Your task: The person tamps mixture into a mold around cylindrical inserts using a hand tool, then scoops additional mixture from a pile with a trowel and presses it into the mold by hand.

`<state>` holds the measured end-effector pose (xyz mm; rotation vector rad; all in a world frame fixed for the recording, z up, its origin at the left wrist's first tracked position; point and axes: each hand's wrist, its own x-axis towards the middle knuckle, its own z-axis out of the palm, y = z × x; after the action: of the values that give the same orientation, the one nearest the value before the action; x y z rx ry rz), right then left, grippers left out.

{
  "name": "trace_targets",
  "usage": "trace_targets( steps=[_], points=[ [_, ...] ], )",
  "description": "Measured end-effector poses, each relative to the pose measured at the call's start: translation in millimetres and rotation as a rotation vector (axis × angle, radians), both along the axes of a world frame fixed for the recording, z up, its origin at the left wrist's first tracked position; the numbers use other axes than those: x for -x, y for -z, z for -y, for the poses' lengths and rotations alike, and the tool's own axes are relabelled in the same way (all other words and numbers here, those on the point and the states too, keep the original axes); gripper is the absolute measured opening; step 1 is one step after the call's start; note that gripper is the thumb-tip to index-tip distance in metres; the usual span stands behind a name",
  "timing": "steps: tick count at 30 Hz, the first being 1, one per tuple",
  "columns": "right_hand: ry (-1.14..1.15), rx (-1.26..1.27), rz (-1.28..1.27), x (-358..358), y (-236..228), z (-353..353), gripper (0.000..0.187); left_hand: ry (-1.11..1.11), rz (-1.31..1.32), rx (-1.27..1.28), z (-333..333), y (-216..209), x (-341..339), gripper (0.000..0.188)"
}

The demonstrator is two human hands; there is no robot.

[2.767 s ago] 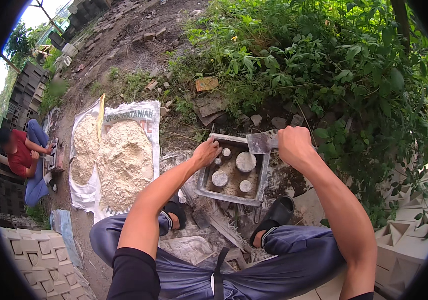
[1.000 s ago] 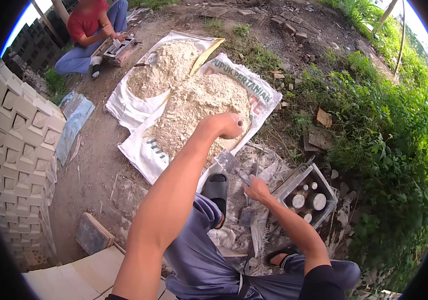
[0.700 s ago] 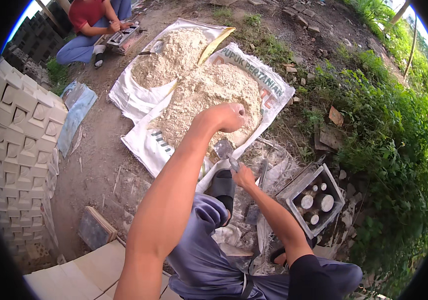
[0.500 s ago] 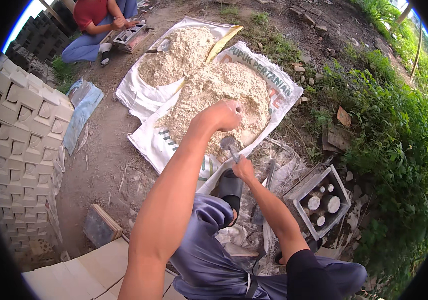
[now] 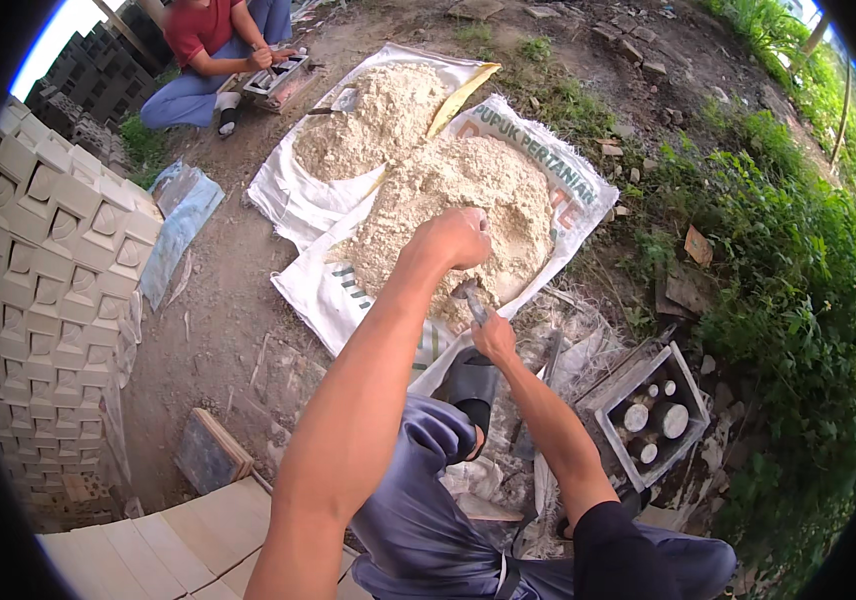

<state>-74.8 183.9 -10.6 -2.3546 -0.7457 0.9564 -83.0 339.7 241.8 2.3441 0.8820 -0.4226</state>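
Note:
My right hand (image 5: pixel 493 338) is wrapped round the handle of a small trowel (image 5: pixel 478 308). Its blade dips into the near edge of a pale, crumbly sand-like heap (image 5: pixel 468 175), partly covered by the material. Over the middle of the same heap, my left hand (image 5: pixel 458 238) is closed in a fist; whatever is inside its fingers is hidden. The heap lies on a spread white woven sack (image 5: pixel 583 195) with coloured print. Just beyond is a second heap (image 5: pixel 378 115) of the same material, with a flat metal tool (image 5: pixel 345 100) resting on it.
Pale moulded blocks (image 5: pixel 58 260) are stacked at left. A metal mould box with several round cores (image 5: pixel 693 440) stands at right. Near my foot lies a wooden board (image 5: pixel 213 450). A person in a red shirt (image 5: pixel 203 30) works at another mould (image 5: pixel 283 80). Green plants (image 5: pixel 798 330) line the right.
The trowel's blade has tilted and sunk into the heap's near edge, where its face showed before. My left fist stays over the heap. The whole view has shifted slightly.

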Motion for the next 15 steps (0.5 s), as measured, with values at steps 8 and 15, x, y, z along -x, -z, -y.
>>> trace_targets(
  steps=[8,15],
  points=[
    [-0.039,-0.086,0.059,-15,-26,17,0.045,0.018,0.0,-0.056,4,-3,-6,0.034],
    [-0.112,-0.158,0.012,-19,-66,17,0.043,-0.005,-0.017,-0.075,3,-5,-3,0.037]
  ],
)
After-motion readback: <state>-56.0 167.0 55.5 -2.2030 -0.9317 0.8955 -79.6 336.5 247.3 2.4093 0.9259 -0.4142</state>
